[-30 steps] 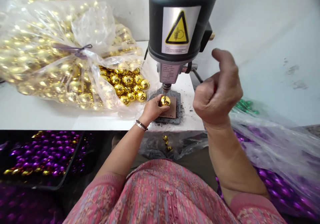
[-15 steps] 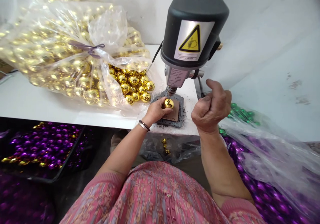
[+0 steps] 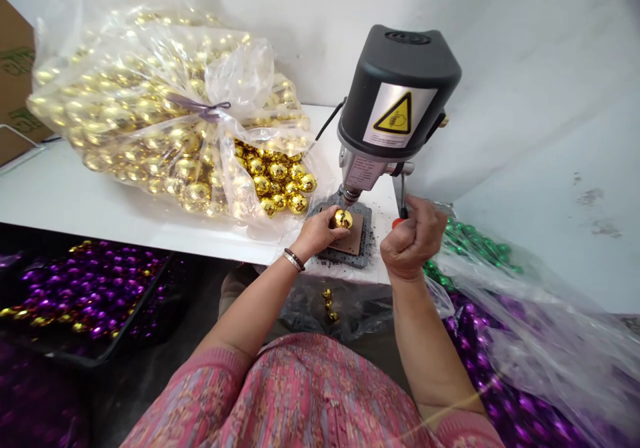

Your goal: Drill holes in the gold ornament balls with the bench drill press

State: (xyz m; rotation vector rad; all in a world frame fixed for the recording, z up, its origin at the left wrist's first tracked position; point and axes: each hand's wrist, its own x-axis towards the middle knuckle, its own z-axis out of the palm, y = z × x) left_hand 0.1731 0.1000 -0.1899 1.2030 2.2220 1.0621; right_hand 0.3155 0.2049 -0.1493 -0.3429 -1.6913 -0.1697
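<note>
My left hand hides some of the gold ball, my right hand part of the lever. Box cropped at left edge. Label print too small.

White table — gold-ball bag | drill press | dark crumbs

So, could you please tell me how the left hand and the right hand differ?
The left hand holds a gold ball under the drill; the right hand grips the drill's lever. The left hand wears wrist bracelets; the right hand has none in view. Both hands are ungloved.
</note>
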